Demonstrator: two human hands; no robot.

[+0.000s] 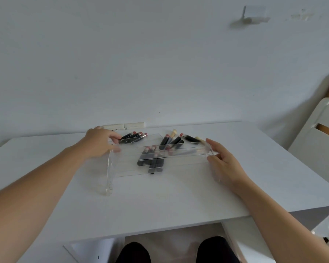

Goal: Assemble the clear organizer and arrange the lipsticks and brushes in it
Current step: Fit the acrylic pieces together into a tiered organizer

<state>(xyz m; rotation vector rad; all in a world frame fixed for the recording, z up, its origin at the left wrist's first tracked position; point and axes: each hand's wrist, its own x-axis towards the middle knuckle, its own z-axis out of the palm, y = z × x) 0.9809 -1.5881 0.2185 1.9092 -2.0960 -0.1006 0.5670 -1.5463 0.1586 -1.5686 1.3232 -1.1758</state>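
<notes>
Centrally on the white counter (pixel 160 196) sat the clear organizer (pixel 160 160), left hand (pixel 100 143) gripping its left end, right hand (pixel 224 162) gripping its right end, lipsticks (pixel 152 158) and brushes (pixel 172 134) lying loose beneath and behind it.

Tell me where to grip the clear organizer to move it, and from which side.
Grip the organizer by its two end panels, coming in from left and right at once. It is a wide frame of thin clear shelves; the thick end panel on each side looks like the sturdiest part. The left hand and right hand already sit at those ends. Lipsticks lie beneath it, so probably lift straight up.
</notes>
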